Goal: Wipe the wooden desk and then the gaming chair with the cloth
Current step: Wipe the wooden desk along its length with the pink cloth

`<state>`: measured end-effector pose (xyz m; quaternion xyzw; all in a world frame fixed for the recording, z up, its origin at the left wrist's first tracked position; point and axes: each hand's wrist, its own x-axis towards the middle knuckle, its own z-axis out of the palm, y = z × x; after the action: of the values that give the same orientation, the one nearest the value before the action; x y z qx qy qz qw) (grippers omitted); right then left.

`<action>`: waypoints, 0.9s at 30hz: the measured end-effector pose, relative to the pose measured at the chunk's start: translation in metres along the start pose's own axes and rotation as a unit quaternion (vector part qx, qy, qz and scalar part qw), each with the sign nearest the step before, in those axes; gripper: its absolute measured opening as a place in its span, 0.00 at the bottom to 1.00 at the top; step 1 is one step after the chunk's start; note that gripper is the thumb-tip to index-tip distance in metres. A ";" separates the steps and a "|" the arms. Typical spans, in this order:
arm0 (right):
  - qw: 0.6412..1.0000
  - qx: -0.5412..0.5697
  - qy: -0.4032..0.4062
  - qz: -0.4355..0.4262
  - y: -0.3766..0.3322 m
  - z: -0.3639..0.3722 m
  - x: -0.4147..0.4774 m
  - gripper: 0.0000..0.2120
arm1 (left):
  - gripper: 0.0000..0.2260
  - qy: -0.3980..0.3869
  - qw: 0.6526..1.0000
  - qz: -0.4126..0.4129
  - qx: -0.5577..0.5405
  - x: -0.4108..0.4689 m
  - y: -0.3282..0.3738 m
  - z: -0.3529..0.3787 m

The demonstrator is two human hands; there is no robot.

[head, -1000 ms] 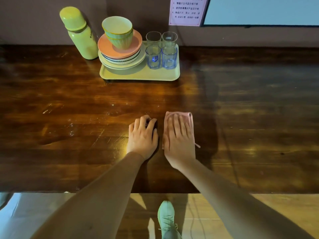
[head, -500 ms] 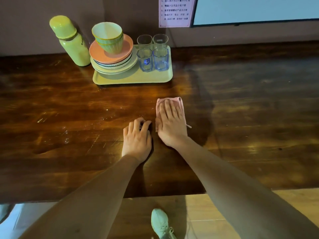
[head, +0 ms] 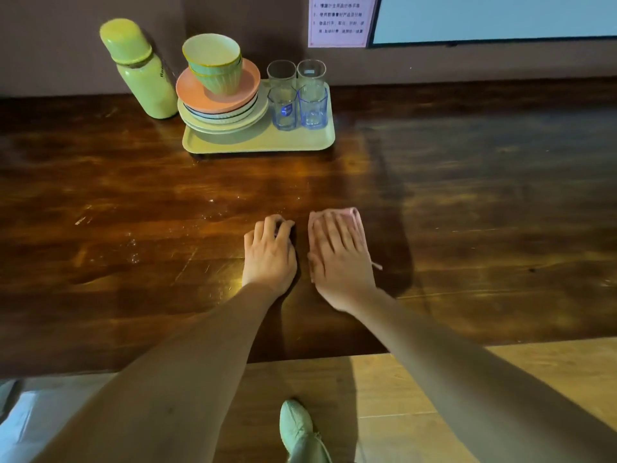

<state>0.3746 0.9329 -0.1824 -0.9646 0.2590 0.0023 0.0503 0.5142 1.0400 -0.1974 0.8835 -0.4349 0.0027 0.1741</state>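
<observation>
A dark, glossy wooden desk (head: 467, 202) fills the view. My right hand (head: 340, 255) lies flat with straight fingers on a folded pink cloth (head: 354, 216) in the middle of the desk, pressing it down; only the cloth's far edge and right side show past my fingers. My left hand (head: 268, 253) rests on the bare wood just left of it, fingers slightly bent at the tips, holding nothing. The gaming chair is not in view.
A pale yellow tray (head: 257, 142) at the back holds stacked plates and bowls (head: 217, 91) and several glasses (head: 297, 95). A green flask (head: 142, 70) stands left of it. The wall is right behind. My shoe (head: 295, 426) is on the floor below the desk edge.
My right hand pushed the cloth away toward the tray, then drew it back level with my left hand. My left hand stayed planted on the desk.
</observation>
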 end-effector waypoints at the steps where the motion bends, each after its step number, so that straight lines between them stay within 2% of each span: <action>1: 1.000 -0.003 0.001 0.006 0.001 -0.002 0.009 0.32 | 0.19 0.003 1.000 0.002 -0.002 0.001 0.000 0.000; 4: 1.000 -0.007 0.004 0.018 0.000 -0.003 0.009 0.32 | 0.19 0.008 1.000 0.005 -0.007 0.000 0.001 -0.001; 9: 0.999 0.011 0.016 0.040 -0.021 0.002 -0.044 0.32 | 0.16 0.003 1.000 0.019 0.001 -0.008 0.008 -0.010; 15: 1.000 0.009 0.011 0.011 -0.033 0.012 -0.115 0.33 | 0.18 0.006 0.999 -0.005 0.032 -0.080 -0.019 -0.022; 22: 0.999 -0.028 -0.004 0.019 -0.015 0.001 -0.042 0.36 | 0.19 0.023 0.999 -0.016 0.039 -0.086 -0.029 -0.018; 27: 0.999 -0.006 0.026 0.029 -0.028 0.013 -0.065 0.34 | 0.18 0.029 0.999 -0.022 0.032 -0.086 -0.028 -0.021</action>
<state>0.3323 0.9911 -0.1910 -0.9566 0.2882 -0.0202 0.0381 0.4858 1.1282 -0.2001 0.8976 -0.4095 0.0382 0.1586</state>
